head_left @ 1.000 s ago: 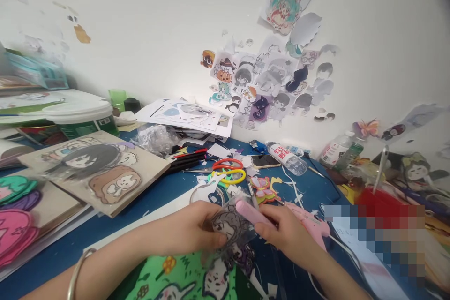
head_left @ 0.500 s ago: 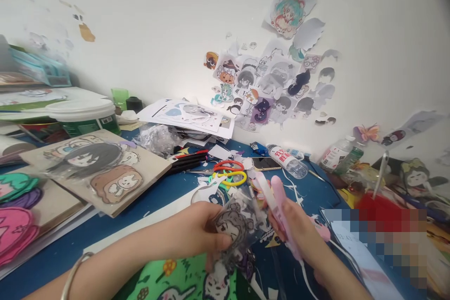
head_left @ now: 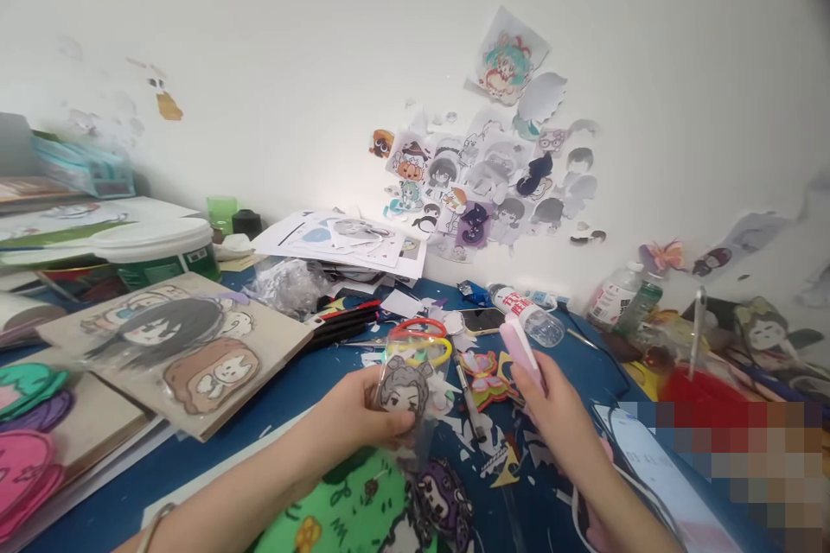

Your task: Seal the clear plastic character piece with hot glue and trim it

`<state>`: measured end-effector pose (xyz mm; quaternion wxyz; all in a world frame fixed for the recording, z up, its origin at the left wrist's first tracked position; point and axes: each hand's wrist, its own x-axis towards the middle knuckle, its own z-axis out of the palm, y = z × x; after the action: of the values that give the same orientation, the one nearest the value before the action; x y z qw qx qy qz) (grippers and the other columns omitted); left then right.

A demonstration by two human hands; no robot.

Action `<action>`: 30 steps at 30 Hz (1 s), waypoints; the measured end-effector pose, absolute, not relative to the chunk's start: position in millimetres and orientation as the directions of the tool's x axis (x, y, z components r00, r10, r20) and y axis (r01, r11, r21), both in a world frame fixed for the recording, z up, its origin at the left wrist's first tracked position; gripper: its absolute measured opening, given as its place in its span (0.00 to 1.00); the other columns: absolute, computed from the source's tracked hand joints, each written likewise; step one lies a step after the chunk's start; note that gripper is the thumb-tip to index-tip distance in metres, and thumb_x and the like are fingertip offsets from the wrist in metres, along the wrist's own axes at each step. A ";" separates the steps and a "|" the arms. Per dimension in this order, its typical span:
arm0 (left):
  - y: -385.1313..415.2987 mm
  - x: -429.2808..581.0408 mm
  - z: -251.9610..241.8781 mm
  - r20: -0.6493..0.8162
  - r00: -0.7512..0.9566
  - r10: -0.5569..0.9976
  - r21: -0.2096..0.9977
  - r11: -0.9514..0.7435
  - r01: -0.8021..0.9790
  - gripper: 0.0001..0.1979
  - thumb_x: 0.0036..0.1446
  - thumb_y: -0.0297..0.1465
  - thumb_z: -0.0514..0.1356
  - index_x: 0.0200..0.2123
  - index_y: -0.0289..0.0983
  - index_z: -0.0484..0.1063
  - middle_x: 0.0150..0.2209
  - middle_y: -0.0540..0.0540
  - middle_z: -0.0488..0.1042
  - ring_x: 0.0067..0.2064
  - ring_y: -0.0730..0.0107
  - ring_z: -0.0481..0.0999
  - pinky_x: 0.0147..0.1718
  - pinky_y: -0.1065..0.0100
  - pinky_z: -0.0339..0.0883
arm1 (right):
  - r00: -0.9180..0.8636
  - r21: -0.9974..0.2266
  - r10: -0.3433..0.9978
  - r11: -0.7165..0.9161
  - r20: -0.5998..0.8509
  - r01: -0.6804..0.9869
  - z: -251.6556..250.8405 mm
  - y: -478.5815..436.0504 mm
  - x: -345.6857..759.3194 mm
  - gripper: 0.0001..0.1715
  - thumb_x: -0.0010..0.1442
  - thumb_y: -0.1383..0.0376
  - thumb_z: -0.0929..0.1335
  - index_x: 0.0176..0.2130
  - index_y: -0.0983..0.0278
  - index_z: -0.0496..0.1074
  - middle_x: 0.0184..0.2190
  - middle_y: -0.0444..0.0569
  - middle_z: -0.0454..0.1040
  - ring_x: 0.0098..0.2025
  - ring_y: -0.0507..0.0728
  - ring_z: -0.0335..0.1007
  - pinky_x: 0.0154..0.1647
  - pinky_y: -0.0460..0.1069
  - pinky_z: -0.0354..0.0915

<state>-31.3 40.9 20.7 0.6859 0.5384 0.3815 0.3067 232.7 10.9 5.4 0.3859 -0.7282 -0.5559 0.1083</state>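
My left hand pinches a clear plastic sleeve with a grey-haired cartoon cutout in it, held upright over the table. In my right hand is a small pink flat iron, its two arms pressed together and pointing up to the left. It is apart from the sleeve. Below the sleeve lie a purple cartoon cutout and a green patterned piece. Between the hands rest a pen and a butterfly cutout.
Scissors with red and yellow handles lie behind the sleeve. Paper scraps cover the blue table. A board with cartoon cutouts sits left, before a white-lidded tub. A phone and a water bottle are farther back.
The flat iron has moved away from the sleeve, and its arms have come together. The sleeve is turned more upright and the cutout faces me. The view has tipped up slightly.
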 end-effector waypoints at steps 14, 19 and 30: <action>53.4 -38.3 25.0 -0.224 0.290 0.930 0.914 0.303 -0.268 0.18 0.45 0.33 0.66 0.41 0.34 0.72 0.31 0.41 0.80 0.34 0.58 0.80 0.34 0.64 0.73 | 0.089 -0.149 0.618 0.046 0.781 0.988 -3.5 21.2 236.0 0.30 0.59 0.57 0.61 0.57 0.68 0.54 0.50 0.62 0.61 0.52 0.69 0.57 0.50 0.63 0.57; 58.2 -41.0 25.7 -0.140 0.173 0.975 0.931 0.189 -0.311 0.16 0.44 0.33 0.65 0.37 0.33 0.72 0.28 0.42 0.79 0.29 0.60 0.79 0.32 0.63 0.73 | -0.289 0.003 0.758 0.354 0.585 0.935 12.3 13.2 182.8 0.22 0.60 0.68 0.59 0.55 0.61 0.60 0.52 0.56 0.64 0.53 0.64 0.60 0.51 0.58 0.60; 60.5 -50.2 26.9 -0.090 0.127 0.988 0.924 0.130 -0.358 0.10 0.53 0.35 0.59 0.36 0.34 0.71 0.22 0.49 0.75 0.25 0.65 0.76 0.28 0.65 0.72 | -0.414 -0.039 0.903 0.420 0.115 0.907 32.6 95.9 136.0 0.22 0.55 0.73 0.65 0.51 0.68 0.67 0.49 0.56 0.69 0.52 0.61 0.63 0.52 0.54 0.60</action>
<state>-50.2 60.5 26.9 0.6379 0.3958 0.3975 0.5276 136.0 95.9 32.6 0.0590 -0.5382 -0.8406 -0.0147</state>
